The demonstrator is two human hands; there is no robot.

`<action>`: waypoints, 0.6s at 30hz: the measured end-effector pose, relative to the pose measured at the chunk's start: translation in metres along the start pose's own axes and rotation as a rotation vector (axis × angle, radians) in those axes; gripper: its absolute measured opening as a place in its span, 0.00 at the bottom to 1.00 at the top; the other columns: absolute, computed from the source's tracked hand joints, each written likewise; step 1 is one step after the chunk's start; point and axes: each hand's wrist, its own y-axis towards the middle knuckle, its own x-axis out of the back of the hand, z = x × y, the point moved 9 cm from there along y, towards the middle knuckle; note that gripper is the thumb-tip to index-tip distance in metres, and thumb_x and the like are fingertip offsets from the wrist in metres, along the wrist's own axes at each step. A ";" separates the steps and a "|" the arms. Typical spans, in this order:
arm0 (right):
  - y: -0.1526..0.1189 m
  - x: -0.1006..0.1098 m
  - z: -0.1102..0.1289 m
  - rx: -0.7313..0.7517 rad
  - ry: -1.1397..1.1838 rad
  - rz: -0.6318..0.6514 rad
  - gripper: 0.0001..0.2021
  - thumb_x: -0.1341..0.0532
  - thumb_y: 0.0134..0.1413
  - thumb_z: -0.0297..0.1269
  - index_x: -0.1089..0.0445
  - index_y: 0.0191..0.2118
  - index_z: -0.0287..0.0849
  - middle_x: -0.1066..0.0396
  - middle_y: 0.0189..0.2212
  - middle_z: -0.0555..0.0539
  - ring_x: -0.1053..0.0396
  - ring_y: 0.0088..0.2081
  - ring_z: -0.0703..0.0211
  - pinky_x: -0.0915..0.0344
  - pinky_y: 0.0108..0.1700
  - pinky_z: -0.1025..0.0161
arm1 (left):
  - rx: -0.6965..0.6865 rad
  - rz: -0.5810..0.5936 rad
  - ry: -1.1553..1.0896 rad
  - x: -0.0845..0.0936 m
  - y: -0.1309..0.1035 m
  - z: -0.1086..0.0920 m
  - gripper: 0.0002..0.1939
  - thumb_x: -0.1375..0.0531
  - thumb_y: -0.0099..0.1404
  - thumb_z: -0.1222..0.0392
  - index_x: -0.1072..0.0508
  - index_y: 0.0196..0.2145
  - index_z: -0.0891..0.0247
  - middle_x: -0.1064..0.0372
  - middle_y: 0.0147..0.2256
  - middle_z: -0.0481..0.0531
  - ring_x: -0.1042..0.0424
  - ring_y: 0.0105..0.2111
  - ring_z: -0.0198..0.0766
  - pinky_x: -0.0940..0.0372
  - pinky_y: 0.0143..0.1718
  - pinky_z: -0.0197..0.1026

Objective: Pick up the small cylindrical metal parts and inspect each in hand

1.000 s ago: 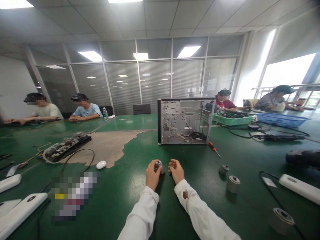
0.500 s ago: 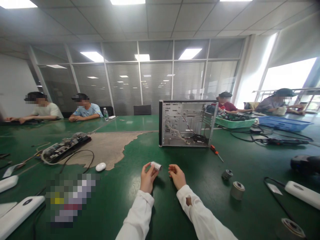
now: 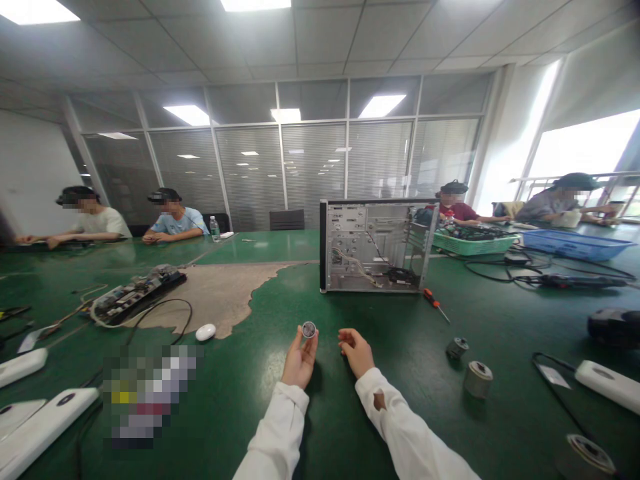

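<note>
Indoors: green tabletop (image 3: 285, 287), glazed partition (image 3: 250, 180); left hand (image 3: 299, 363) grips metal cylinder (image 3: 309, 330), right hand (image 3: 359, 351) loosely curled.

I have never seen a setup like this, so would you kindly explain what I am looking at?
There is no robot here: these are a person's own bare hands, seen from a camera worn on the head, looking forward and down. The left hand holds a small metal cylinder, one round end facing us. The right hand is beside it, loosely curled, with nothing visible in it. On the green table ahead stands an opened computer case, with a screwdriver near its lower right corner. Three more cylindrical parts stand to the right. Other people sit further off.
</note>
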 end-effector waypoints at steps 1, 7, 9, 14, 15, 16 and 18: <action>0.000 0.000 0.000 -0.001 -0.002 -0.001 0.13 0.46 0.33 0.31 0.34 0.32 0.42 0.30 0.28 0.50 0.32 0.29 0.59 0.34 0.28 0.62 | 0.019 0.004 -0.015 0.000 0.000 0.002 0.06 0.45 0.58 0.64 0.32 0.31 0.70 0.29 0.28 0.55 0.29 0.30 0.33 0.31 0.28 0.30; 0.000 0.000 0.001 0.032 -0.023 0.009 0.12 0.46 0.34 0.30 0.33 0.31 0.42 0.29 0.27 0.49 0.32 0.30 0.58 0.34 0.29 0.62 | 0.154 0.075 -0.070 -0.007 -0.004 0.012 0.10 0.50 0.61 0.64 0.33 0.34 0.73 0.30 0.28 0.57 0.28 0.28 0.33 0.31 0.27 0.29; 0.000 -0.001 0.002 0.041 -0.031 0.016 0.12 0.46 0.34 0.30 0.33 0.31 0.42 0.29 0.27 0.49 0.32 0.30 0.57 0.34 0.30 0.61 | 0.187 0.100 -0.055 -0.010 -0.006 0.015 0.12 0.51 0.61 0.62 0.32 0.34 0.74 0.31 0.29 0.59 0.28 0.28 0.32 0.31 0.27 0.29; -0.002 -0.002 0.003 0.052 -0.050 0.035 0.12 0.48 0.35 0.30 0.34 0.32 0.43 0.30 0.28 0.49 0.32 0.31 0.57 0.35 0.31 0.61 | 0.273 0.172 -0.022 -0.019 -0.014 0.022 0.15 0.51 0.61 0.58 0.32 0.35 0.73 0.31 0.29 0.58 0.29 0.26 0.31 0.31 0.26 0.29; -0.002 -0.002 0.003 0.054 -0.053 0.038 0.12 0.48 0.35 0.30 0.34 0.32 0.43 0.30 0.28 0.49 0.32 0.31 0.57 0.35 0.31 0.61 | 0.287 0.185 -0.020 -0.021 -0.016 0.023 0.15 0.51 0.61 0.57 0.32 0.35 0.73 0.31 0.28 0.59 0.29 0.26 0.31 0.32 0.26 0.29; -0.002 -0.002 0.003 0.055 -0.055 0.041 0.12 0.48 0.35 0.30 0.34 0.32 0.43 0.30 0.28 0.49 0.32 0.31 0.57 0.35 0.31 0.61 | 0.295 0.198 -0.017 -0.022 -0.018 0.024 0.16 0.51 0.61 0.57 0.32 0.34 0.74 0.31 0.28 0.59 0.30 0.26 0.31 0.32 0.26 0.29; -0.003 -0.003 0.004 0.055 -0.057 0.043 0.13 0.48 0.35 0.30 0.34 0.32 0.42 0.30 0.29 0.48 0.32 0.31 0.57 0.35 0.31 0.61 | 0.303 0.220 -0.007 -0.025 -0.021 0.024 0.16 0.51 0.61 0.56 0.31 0.33 0.74 0.31 0.28 0.60 0.30 0.25 0.30 0.33 0.26 0.27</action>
